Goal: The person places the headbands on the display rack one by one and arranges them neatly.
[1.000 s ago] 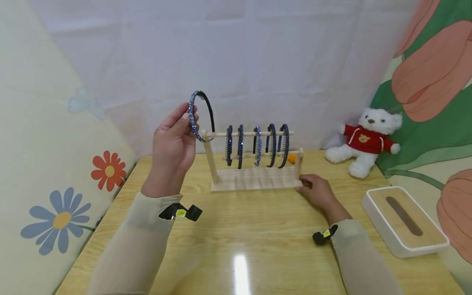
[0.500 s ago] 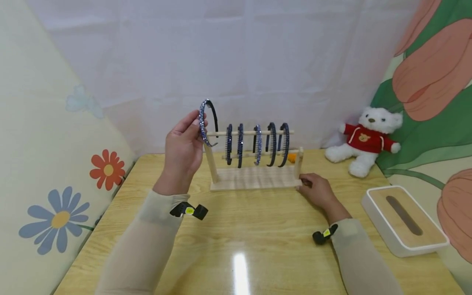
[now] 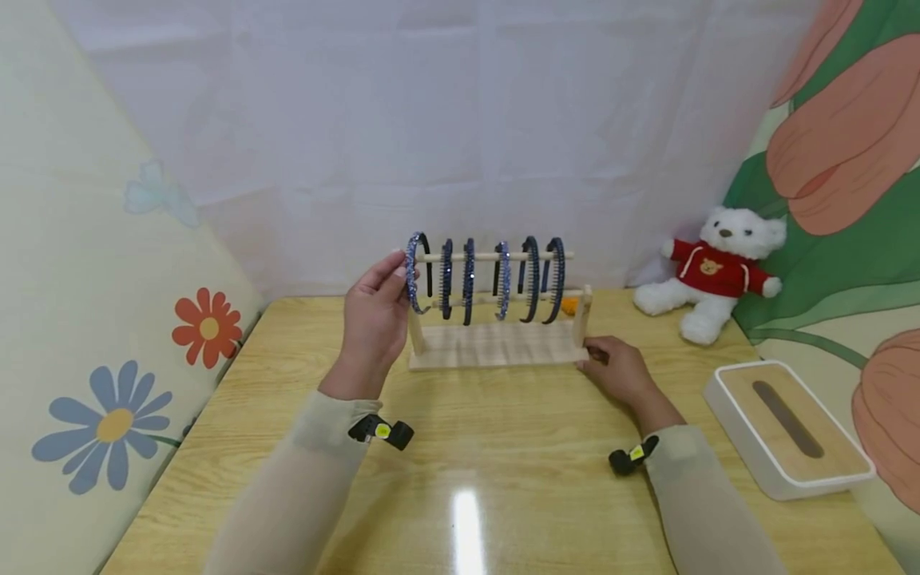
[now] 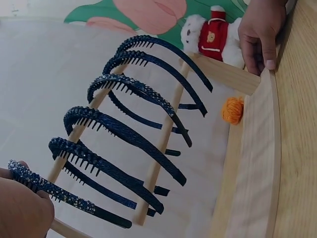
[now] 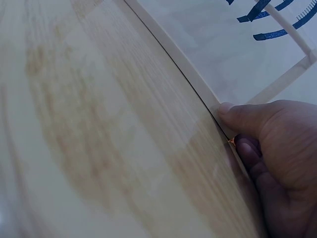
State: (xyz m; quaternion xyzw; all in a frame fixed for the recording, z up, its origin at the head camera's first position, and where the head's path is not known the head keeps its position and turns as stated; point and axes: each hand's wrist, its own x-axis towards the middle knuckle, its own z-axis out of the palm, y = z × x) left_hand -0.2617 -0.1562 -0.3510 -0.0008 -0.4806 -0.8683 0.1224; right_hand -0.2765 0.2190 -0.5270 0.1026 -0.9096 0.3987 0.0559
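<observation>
My left hand (image 3: 375, 323) pinches a glittery blue toothed headband (image 3: 412, 275) at the left end of a wooden headband rack (image 3: 496, 351). The headband stands upright around the end of the upper rod (image 3: 483, 257); the left wrist view shows its toothed inner side (image 4: 74, 201) by that rod. Several dark blue headbands (image 3: 530, 279) hang spaced along the rack. At the base's right end, my right hand (image 3: 620, 371) grips the corner, with the thumb (image 5: 237, 114) on its edge and the other fingers curled below. Part of the left fingers is hidden behind the headband.
A white plush bear (image 3: 719, 271) in a red sweater sits at the back right. To the right lies a white tissue box (image 3: 787, 427) with a wooden lid. Behind the rack is a small orange object (image 3: 569, 306). A white cloth backdrop (image 3: 460, 120) rises behind the table.
My left hand has moved right and down, bringing its headband from above and left of the rack to the upper rod's left end. The right hand stays at the base corner.
</observation>
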